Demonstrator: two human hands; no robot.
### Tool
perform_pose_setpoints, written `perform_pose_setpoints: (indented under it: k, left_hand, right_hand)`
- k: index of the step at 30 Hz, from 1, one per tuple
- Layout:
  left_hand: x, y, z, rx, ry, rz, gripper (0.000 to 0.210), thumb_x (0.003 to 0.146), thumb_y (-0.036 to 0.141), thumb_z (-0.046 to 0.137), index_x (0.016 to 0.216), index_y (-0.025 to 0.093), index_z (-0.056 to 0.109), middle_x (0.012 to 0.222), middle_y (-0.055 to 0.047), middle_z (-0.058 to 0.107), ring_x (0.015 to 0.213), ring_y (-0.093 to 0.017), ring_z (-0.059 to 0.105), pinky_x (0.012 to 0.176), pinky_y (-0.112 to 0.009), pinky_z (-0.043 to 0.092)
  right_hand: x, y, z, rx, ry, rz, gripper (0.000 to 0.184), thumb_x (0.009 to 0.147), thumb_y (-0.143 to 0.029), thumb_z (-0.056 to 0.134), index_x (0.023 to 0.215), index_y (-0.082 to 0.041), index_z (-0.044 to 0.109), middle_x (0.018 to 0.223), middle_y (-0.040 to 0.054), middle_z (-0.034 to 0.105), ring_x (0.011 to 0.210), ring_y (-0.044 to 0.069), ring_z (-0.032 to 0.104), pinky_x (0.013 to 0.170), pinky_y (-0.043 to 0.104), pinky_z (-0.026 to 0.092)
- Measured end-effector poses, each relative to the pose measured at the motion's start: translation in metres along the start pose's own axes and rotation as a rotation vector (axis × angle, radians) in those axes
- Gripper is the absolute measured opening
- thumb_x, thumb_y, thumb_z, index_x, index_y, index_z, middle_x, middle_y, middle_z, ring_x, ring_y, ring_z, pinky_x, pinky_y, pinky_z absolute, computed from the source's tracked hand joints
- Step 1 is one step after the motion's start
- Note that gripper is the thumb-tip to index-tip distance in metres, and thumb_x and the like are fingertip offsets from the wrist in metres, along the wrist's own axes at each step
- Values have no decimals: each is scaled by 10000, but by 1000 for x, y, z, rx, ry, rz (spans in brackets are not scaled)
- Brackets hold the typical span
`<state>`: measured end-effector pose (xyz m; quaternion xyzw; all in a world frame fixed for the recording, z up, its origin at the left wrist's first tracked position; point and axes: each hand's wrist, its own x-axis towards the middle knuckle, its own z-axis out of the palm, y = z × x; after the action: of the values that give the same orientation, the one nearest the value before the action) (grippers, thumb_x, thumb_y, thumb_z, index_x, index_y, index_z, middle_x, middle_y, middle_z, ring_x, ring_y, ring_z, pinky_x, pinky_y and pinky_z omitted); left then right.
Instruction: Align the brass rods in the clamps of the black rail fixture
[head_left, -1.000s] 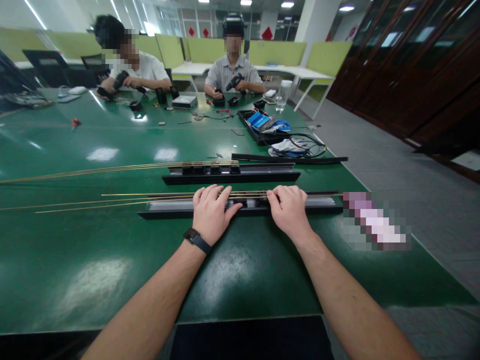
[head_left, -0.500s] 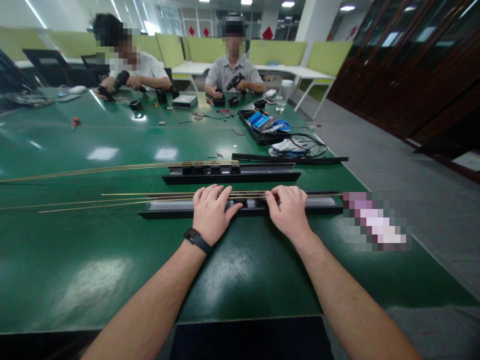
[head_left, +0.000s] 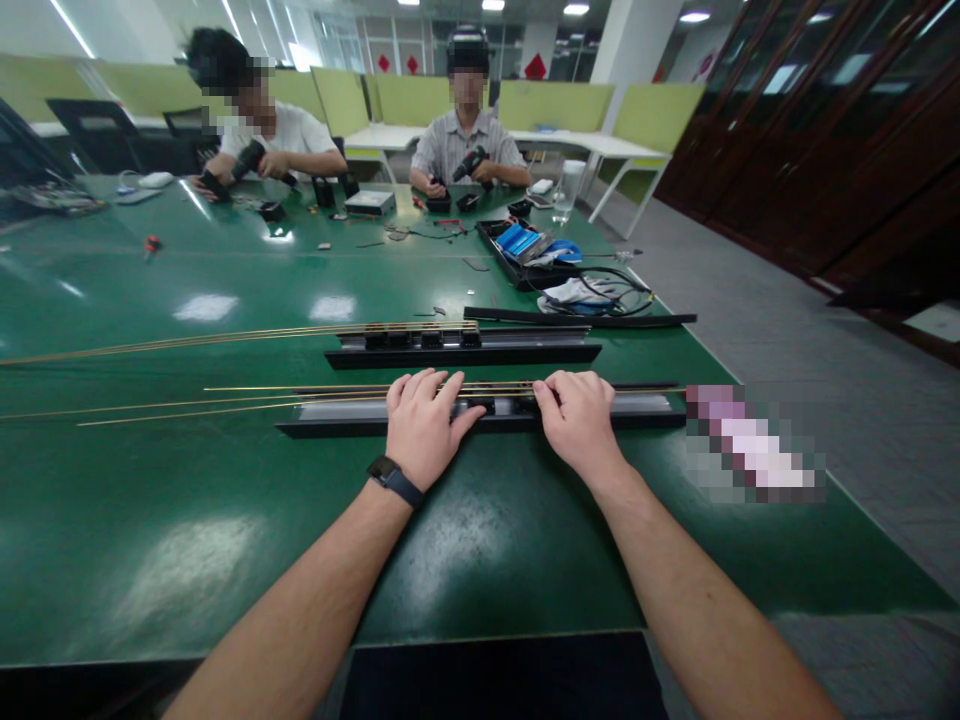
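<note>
A long black channel (head_left: 349, 429) with a silvery inside lies across the green table in front of me. Thin brass-coloured rods (head_left: 247, 388) run lengthwise over it and stick out far to the left. My left hand (head_left: 421, 430) rests across the channel, its fingers closed over the rods and far side, its thumb stretched towards a small black piece (head_left: 487, 406) inside. To the right, my right hand (head_left: 581, 428) has its fingers curled over the channel, with the thumb against the rods. Its fingertips are hidden. Between my hands, part of the channel's inside shows.
Behind lies a second black channel (head_left: 525, 354) holding small black blocks, with more rods. Farther back are a thin black strip (head_left: 630, 320), a black tray (head_left: 514, 268) and gloves (head_left: 581, 295). A pixelated object (head_left: 750, 440) is at right. Two people with power drills sit opposite.
My right hand has slid very slightly to the right along the channel. My left hand stays where it was. The person at the far left has moved their drill a little.
</note>
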<state>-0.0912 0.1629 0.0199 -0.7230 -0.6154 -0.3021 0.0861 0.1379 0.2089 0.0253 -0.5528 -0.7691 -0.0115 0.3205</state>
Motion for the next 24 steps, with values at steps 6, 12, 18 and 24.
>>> perform_pose_setpoints:
  k: [6,12,18,24]
  left_hand:
    - [0,0,0,8,4,5,469,962,536,631,1328,245,663,1317,-122,707,1326,-321,576,1154,-525,330]
    - [-1,-1,1,4,12,7,468,961,536,631,1328,248,666,1312,-125,708,1322,-325,577,1154,-528,329]
    - [-1,0,2,-1,10,3,465,963,528,630,1330,247,667,1318,-130,705,1326,-329,575,1152,-532,333]
    - [0,0,2,8,9,3,477,954,530,644,1331,240,669,1318,-126,707,1322,-331,581,1154,-535,340]
  right_hand:
    - [0,3,1,-3,-4,1,310,1033,-402,465,789,-234,558,830,42,693,921,246,528,884,411,293]
    - [-1,1,-1,-10,8,-6,315,1037,-423,460,821,-233,588,844,48,693,923,246,540,891,413,301]
    - [-2,-2,-1,-35,28,-15,288,1024,-433,492,870,-228,624,881,54,700,939,249,544,913,416,307]
    - [-2,-1,2,-52,40,-33,282,1023,-413,493,844,-228,608,856,50,696,930,246,541,901,409,302]
